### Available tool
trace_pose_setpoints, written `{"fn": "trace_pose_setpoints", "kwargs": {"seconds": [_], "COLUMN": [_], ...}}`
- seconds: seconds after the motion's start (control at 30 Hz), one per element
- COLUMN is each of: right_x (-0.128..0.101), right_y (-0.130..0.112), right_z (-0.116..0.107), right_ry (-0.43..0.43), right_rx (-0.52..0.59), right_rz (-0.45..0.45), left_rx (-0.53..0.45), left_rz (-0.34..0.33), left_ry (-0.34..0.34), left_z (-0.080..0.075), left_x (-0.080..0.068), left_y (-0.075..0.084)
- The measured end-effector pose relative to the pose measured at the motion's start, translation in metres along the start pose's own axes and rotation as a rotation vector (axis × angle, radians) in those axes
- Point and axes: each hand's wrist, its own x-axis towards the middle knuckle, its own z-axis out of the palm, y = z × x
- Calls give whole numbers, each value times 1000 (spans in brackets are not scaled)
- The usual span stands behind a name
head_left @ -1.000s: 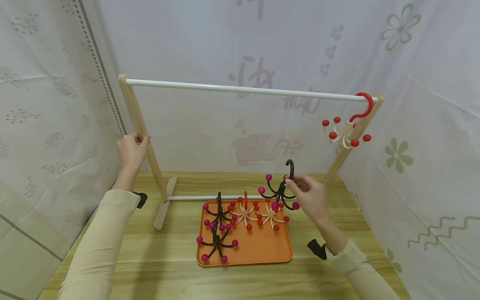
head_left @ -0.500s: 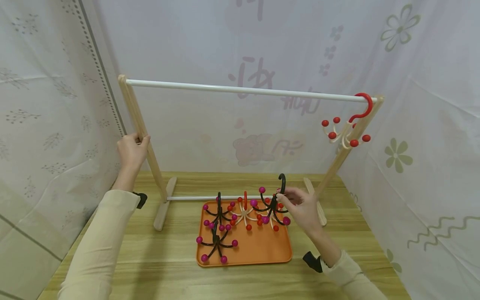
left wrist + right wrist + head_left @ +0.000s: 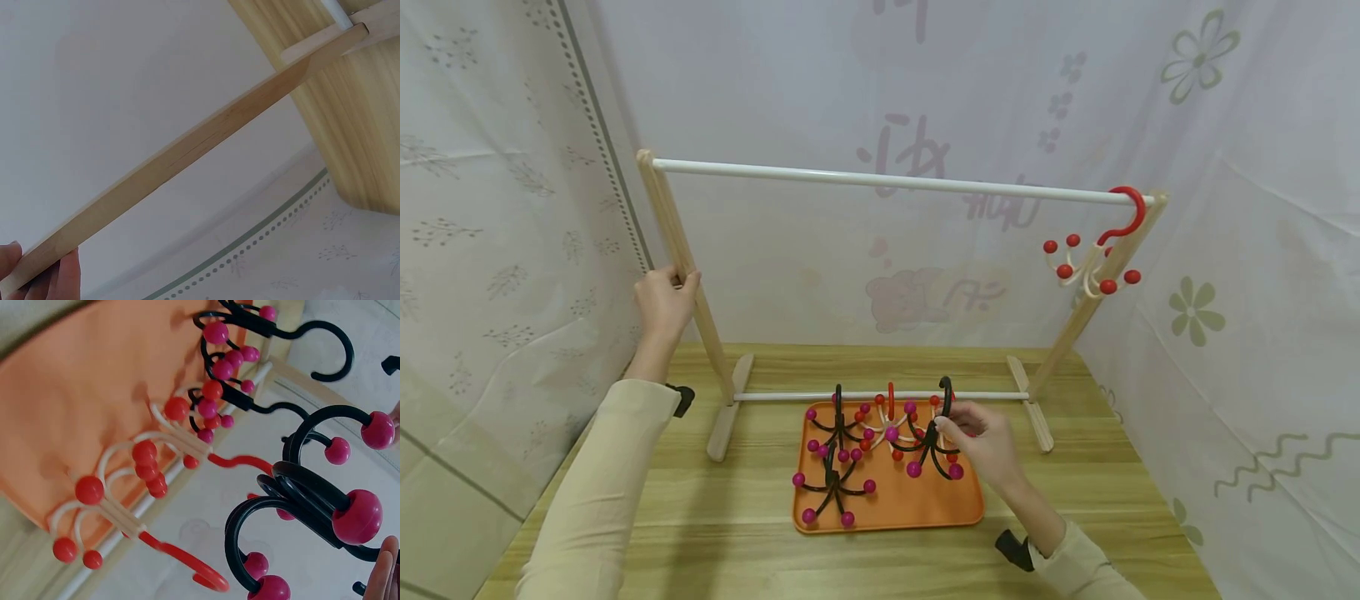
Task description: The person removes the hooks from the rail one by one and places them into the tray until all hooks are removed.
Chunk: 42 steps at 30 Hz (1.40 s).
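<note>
My left hand (image 3: pixel 679 282) grips the left wooden post (image 3: pixel 688 267) of a small rack; the left wrist view shows the post (image 3: pixel 187 150) with fingertips (image 3: pixel 65 274) on it. My right hand (image 3: pixel 961 425) pinches the stem of a black hook hanger (image 3: pixel 928 433) with magenta balls. It holds the hanger upright, low over the right half of an orange tray (image 3: pixel 902 504); whether it touches the tray I cannot tell. The right wrist view shows that hanger (image 3: pixel 312 494) close up, with a fingertip (image 3: pixel 382 575) at the edge.
Two more black hangers (image 3: pixel 837 454) and red-balled white hangers (image 3: pixel 887 421) lie on the tray. One white hanger with a red hook (image 3: pixel 1101 254) hangs at the right end of the white rail (image 3: pixel 880 179). Fabric walls enclose the wooden table (image 3: pixel 760 542).
My right hand has brought the black hanger down and to the left, from above the tray's far right corner to low over the tray. The left hand has stayed on the post.
</note>
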Motion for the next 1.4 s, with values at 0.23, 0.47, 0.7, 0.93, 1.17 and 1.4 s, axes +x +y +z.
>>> {"fn": "trace_pose_setpoints", "kwargs": {"seconds": [0.23,0.47,0.7,0.93,1.17,1.4], "right_x": [-6,-12,-17,-21,-26,-32], "right_y": [6,13,17,22,30,41], "right_z": [10,21,32,43,54,65], "right_ry": [-13,-64,-90,-87,-41,10], "right_rx": [-34,-18,-3,3,-81,-95], "right_rz": [3,-2,54,80,26,29], "left_rx": [-8,-11,3,9,3,2], "left_rz": [-9,-8,-1,-7,-5,-2], "left_ry": [-12,-26,-2,-16,-13,-3], "left_z": [0,-1,0,-1,-1,-1], "left_x": [0,0,0,0,0,0], "left_y": [1,2,2,1,0,0]}}
